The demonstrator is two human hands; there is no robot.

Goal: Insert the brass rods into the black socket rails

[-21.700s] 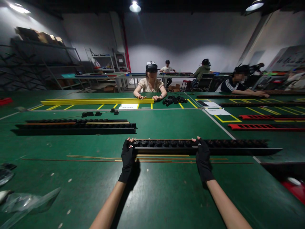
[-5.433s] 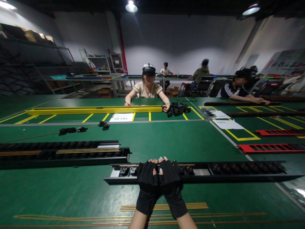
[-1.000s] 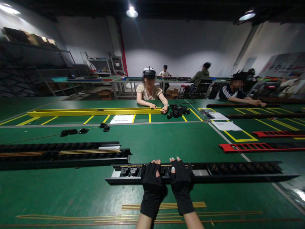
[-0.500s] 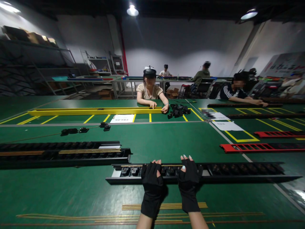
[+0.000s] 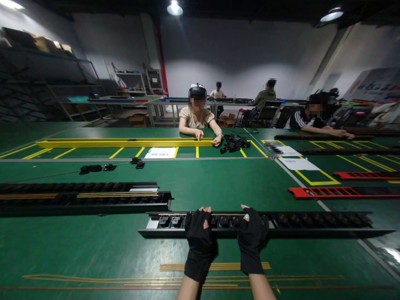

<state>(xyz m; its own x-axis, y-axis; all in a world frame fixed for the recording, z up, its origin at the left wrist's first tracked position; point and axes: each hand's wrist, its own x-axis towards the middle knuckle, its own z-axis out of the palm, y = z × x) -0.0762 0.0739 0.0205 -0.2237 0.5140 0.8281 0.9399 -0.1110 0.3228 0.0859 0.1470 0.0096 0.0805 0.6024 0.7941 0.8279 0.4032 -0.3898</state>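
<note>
A long black rail [image 5: 312,223] filled with black socket modules lies crosswise on the green table [image 5: 218,183] in front of me. A thin brass strip runs along the top of its left half. Both my hands wear black fingerless gloves. My left hand [image 5: 198,233] lies over the rail near its left end, fingers bent down onto the sockets. My right hand [image 5: 252,233] is a short way to the right, pressed on the rail the same way. A bundle of short brass strips [image 5: 215,266] lies just behind my wrists, with longer brass strips [image 5: 93,278] nearer me.
Another black rail with brass strips [image 5: 78,198] lies at the left. Small black parts [image 5: 93,168] sit behind it. A person [image 5: 200,116] across the table handles a yellow rail [image 5: 125,143] beside a pile of black parts [image 5: 234,143]. Red rails [image 5: 337,191] lie to the right.
My right hand has slid to the right along the rail, away from my left hand. The left hand has stayed in place. The rail has not moved.
</note>
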